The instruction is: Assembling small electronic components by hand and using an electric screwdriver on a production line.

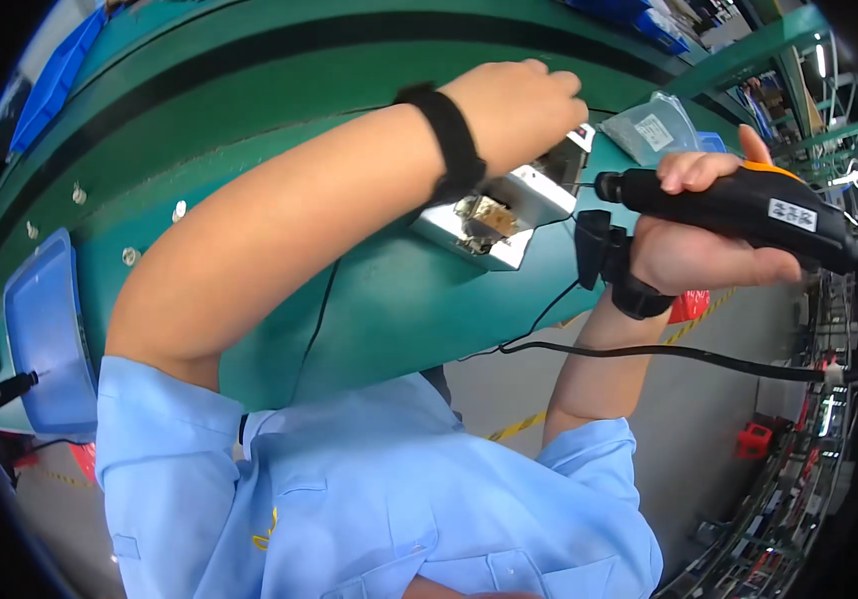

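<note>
A blue tray [44, 314] lies at nine o'clock, a clear plastic bag [654, 132] at two; the left forearm [279, 235] blocks part of the green worktop [389, 309]. At one o'clock, the silver metal housing [546, 192] shows a brass-coloured part [492, 216]. The right hand's [684, 245] fingers wrap a black electric screwdriver [724, 205]; whether the left hand's [514, 112] fingers grip the housing, I cannot tell.

Brt light, strong edge dist.

Head view: fisheye, on the person's head
Facing: down at left hand [517, 112], right hand [687, 252], counter [394, 309]
Nearness: close
</note>
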The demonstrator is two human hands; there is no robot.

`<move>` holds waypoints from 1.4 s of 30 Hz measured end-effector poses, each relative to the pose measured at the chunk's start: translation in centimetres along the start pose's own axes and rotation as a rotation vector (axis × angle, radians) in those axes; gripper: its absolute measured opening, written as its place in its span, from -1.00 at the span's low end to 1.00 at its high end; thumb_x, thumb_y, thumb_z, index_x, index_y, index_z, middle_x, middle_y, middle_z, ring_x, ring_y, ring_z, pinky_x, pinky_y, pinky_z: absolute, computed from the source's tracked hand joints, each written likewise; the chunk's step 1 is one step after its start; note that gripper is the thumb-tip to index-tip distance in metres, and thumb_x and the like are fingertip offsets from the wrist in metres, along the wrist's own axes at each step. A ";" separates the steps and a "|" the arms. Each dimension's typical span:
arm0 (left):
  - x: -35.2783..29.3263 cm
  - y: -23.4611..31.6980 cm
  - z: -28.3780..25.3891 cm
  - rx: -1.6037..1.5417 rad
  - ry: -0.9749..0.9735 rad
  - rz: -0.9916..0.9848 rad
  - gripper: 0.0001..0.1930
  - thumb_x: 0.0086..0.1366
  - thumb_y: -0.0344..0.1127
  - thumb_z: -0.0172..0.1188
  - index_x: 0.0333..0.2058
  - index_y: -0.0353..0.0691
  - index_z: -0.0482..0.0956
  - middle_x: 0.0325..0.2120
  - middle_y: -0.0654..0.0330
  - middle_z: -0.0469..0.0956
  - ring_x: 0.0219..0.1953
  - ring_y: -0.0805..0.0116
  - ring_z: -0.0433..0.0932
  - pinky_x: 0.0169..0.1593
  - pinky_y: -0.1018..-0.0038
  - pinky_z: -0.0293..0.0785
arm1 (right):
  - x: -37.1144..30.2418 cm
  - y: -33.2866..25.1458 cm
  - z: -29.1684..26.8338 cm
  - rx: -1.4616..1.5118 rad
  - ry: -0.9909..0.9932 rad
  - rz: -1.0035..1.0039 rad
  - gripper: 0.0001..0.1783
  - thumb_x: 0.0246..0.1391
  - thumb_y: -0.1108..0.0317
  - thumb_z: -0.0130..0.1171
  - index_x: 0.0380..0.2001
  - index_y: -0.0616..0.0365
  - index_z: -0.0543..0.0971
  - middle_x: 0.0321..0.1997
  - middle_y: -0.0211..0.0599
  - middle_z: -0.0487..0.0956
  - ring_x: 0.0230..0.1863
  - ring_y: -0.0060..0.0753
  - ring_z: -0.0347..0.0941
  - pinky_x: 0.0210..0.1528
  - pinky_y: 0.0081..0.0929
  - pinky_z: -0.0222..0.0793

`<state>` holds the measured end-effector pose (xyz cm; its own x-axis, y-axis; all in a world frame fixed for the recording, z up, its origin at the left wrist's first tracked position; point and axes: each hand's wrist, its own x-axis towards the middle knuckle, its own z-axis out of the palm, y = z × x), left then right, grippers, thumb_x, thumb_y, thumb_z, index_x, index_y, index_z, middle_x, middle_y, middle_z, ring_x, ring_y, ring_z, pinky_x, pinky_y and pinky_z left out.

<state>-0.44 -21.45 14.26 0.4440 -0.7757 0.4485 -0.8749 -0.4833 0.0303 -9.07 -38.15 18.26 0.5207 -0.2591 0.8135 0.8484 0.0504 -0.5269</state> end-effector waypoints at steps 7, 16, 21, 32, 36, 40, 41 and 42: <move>0.8 -0.1 0.1 -0.341 -0.096 -0.066 -0.78 0.17 -0.43 0.17 -0.18 -0.11 0.61 -0.30 0.08 0.52 -0.19 0.06 0.56 -0.12 0.24 0.50 | 0.6 -0.7 -1.1 0.184 0.071 -0.086 0.35 -0.21 -0.78 -0.41 0.03 0.49 0.30 -0.60 -0.21 0.49 -0.68 -0.41 0.36 -0.57 -0.47 0.37; 1.8 -0.3 1.5 -0.388 -0.094 -0.092 -0.81 0.18 -0.43 0.19 -0.20 -0.13 0.59 -0.28 0.10 0.53 -0.21 0.07 0.56 -0.11 0.23 0.49 | 1.9 -2.1 -1.1 0.163 0.073 -0.145 0.30 -0.22 -0.79 -0.36 0.05 0.38 0.31 -0.58 -0.32 0.44 -0.63 -0.47 0.28 -0.50 -0.43 0.23; 1.6 -1.8 1.2 -0.587 -0.029 -0.210 -0.80 0.18 -0.51 0.17 -0.21 -0.15 0.59 -0.25 0.12 0.54 -0.21 0.16 0.59 -0.12 0.30 0.52 | 0.3 -4.7 -1.2 0.208 0.005 -0.013 0.26 -0.17 -0.74 -0.29 0.08 0.36 0.30 -0.58 -0.36 0.40 -0.66 -0.49 0.24 -0.54 -0.47 0.18; -0.4 -2.5 0.3 -0.972 0.054 -0.224 -0.76 0.13 -0.53 0.25 -0.19 -0.19 0.55 -0.21 0.20 0.54 -0.22 0.36 0.60 -0.17 0.45 0.57 | -3.4 -2.2 -0.7 0.576 -0.333 0.644 -0.51 0.21 0.01 0.12 -0.08 0.24 0.36 -0.54 -0.29 0.45 -0.53 -0.36 0.51 -0.38 -0.52 0.51; -1.1 -2.2 -1.5 -0.942 0.109 -0.265 -0.78 0.11 -0.52 0.28 -0.23 -0.22 0.54 -0.24 0.20 0.52 -0.25 0.36 0.59 -0.18 0.45 0.57 | -3.2 -0.8 -0.1 0.479 -0.238 0.829 -0.70 0.14 0.31 0.24 -0.17 0.25 0.43 -0.46 -0.25 0.52 -0.44 -0.35 0.55 -0.29 -0.53 0.57; -1.4 -1.7 -2.9 -0.824 0.231 -0.203 -0.80 0.08 -0.52 0.30 -0.29 -0.23 0.53 -0.28 0.21 0.49 -0.28 0.35 0.58 -0.20 0.45 0.56 | -1.9 0.8 0.1 -0.062 -0.223 0.657 -0.75 -0.03 0.63 0.29 -0.25 0.25 0.49 -0.32 -0.25 0.59 -0.34 -0.43 0.56 -0.29 -0.51 0.54; -1.5 -1.4 -3.2 -0.804 0.268 -0.193 -0.80 0.07 -0.51 0.30 -0.30 -0.23 0.52 -0.30 0.20 0.49 -0.29 0.34 0.57 -0.21 0.45 0.56 | -1.8 1.1 0.6 -0.063 -0.229 0.651 -0.75 -0.03 0.63 0.29 -0.25 0.25 0.49 -0.32 -0.25 0.59 -0.34 -0.43 0.56 -0.29 -0.51 0.54; -1.7 -1.4 -3.4 -0.782 0.305 -0.183 -0.80 0.06 -0.51 0.31 -0.32 -0.23 0.52 -0.32 0.20 0.48 -0.30 0.33 0.57 -0.22 0.45 0.55 | -2.0 1.5 1.5 -0.144 -0.194 0.561 -0.75 -0.04 0.63 0.29 -0.26 0.26 0.50 -0.31 -0.27 0.59 -0.34 -0.46 0.55 -0.27 -0.53 0.53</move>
<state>-0.66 -18.10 16.53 0.6177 -0.5159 0.5935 -0.7263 -0.0848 0.6821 -8.66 -36.15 16.18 0.9040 -0.0495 0.4247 0.4250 -0.0062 -0.9052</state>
